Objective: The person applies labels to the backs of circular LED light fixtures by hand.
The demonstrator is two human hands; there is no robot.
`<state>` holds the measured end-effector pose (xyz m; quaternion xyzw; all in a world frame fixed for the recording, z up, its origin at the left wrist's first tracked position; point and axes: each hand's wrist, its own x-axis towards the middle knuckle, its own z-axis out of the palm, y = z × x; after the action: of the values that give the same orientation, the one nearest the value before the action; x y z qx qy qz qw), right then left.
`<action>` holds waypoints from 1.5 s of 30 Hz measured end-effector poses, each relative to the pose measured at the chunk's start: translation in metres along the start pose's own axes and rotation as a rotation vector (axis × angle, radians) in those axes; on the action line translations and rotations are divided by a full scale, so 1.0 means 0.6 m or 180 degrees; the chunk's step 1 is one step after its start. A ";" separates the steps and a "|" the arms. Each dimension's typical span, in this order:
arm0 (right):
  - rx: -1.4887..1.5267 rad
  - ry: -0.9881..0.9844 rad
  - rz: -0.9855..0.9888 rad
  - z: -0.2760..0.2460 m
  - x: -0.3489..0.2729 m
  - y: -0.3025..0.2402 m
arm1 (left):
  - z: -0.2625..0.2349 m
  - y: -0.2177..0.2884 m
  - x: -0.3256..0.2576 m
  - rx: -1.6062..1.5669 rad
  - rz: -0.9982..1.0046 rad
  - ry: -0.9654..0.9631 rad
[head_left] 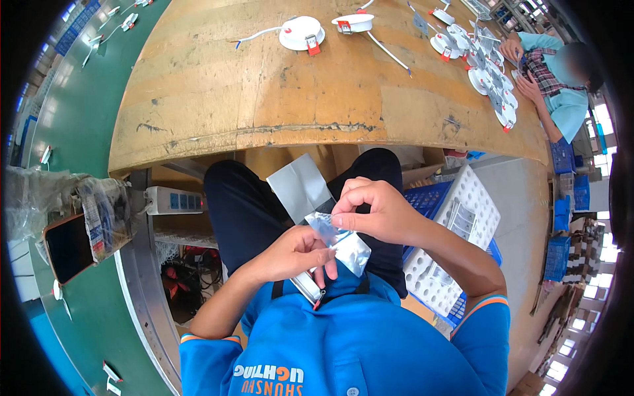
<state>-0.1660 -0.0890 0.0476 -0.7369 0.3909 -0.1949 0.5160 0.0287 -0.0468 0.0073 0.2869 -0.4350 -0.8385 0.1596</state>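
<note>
Right hand (375, 210) pinching the crinkled silvery film (321, 227) over the lap (241, 218); left hand (290, 254) half-curled just above the white lamp (305, 288) by the blue shirt (396, 343), whether gripping I can't tell; steady the lamp, pinch only the film's edge, ease it gently so nothing tears or drops.

The film (353, 253) seems silvery, the shirt (396, 336) blue, the tabletop (218, 86) tan, the co-worker's apron (543, 71) dark plaid.

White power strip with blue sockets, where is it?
In the head view, the white power strip is left of the person's dark-trousered legs, just below the wooden table's near edge.
</note>
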 end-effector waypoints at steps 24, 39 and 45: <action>-0.2254 0.2382 0.0019 -0.173 -0.021 0.011 | -0.030 0.106 -0.080 -0.0069 0.0602 0.1508; -0.4007 0.1935 0.0282 -0.282 -0.092 0.098 | -0.029 0.075 -0.022 -0.0448 -0.0135 0.0916; 0.0231 0.0931 0.0002 -0.132 -0.041 -0.036 | -0.023 0.064 -0.017 -0.0239 -0.0595 0.0696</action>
<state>-0.2278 -0.1148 0.1013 -0.6814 0.4548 -0.3140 0.4798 0.0459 -0.0721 0.0360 0.4096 -0.3547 -0.8291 0.1379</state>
